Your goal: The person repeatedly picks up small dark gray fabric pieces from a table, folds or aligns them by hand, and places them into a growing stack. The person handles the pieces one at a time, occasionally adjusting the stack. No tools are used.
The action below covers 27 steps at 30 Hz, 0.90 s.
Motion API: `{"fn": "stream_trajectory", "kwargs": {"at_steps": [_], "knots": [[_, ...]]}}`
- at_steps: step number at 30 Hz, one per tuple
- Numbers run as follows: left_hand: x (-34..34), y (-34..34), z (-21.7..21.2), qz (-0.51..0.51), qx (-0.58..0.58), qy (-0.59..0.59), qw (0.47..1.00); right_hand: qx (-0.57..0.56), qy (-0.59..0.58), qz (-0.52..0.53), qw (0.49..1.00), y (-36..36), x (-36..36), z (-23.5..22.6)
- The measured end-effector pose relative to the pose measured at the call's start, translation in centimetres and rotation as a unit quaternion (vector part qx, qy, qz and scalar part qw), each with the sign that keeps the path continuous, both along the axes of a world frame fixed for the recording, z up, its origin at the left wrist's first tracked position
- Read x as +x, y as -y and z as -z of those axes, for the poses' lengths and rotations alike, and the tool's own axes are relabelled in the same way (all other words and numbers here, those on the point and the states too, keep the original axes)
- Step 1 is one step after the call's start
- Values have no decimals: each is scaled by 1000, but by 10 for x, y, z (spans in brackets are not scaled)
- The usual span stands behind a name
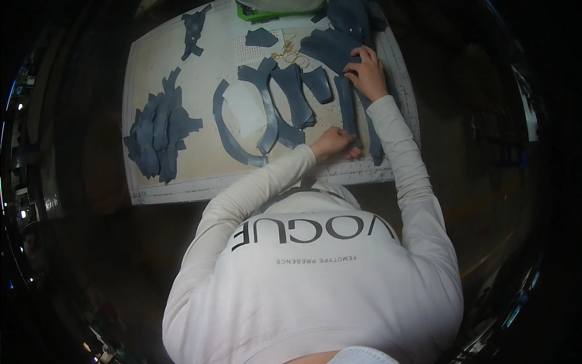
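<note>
My left hand (333,144), its fingers curled in, is at the lower end of a narrow dark blue fabric strip (347,103) near the table's front edge. The fingertips seem to pinch that end, though they partly hide it. Farther up, my right hand (368,71) lies with its fingers apart over the strip's top end and the edge of a wide blue fabric piece (330,50). Another long blue strip (374,142) runs beneath my right forearm. Left of these lie a short blue piece (317,85) and a stack of larger cut pieces (294,97).
Curved blue bands (225,136) lie around a white paper piece (245,109). Bundled blue pieces (159,133) sit at the left, with another bundle (194,30) behind. Tangled yellow ties (291,56), a printed sheet (242,54) and a green tray (245,14) are toward the back.
</note>
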<state>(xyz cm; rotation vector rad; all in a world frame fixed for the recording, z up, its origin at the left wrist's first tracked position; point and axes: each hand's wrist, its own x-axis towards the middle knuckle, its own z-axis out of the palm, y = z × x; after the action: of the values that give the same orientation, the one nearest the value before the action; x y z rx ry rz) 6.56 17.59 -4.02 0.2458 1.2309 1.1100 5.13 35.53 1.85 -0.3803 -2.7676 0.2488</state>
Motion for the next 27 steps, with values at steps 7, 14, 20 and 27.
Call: {"fn": "stream_trajectory", "kwargs": {"at_steps": [7, 14, 20, 27], "knots": [[9, -3, 3, 13, -14, -24, 1000, 16, 38, -3, 999, 10, -1, 3], [0, 8, -16, 113, -12, -203, 973, 35, 16, 3, 999, 12, -3, 6], [-40, 68, -46, 143, 51, -425, 892, -100, 21, 57, 993, 48, 35, -1], [-123, 172, -38, -287, -87, -386, 872, -94, 190, 135, 968, 102, 79, 34]]}}
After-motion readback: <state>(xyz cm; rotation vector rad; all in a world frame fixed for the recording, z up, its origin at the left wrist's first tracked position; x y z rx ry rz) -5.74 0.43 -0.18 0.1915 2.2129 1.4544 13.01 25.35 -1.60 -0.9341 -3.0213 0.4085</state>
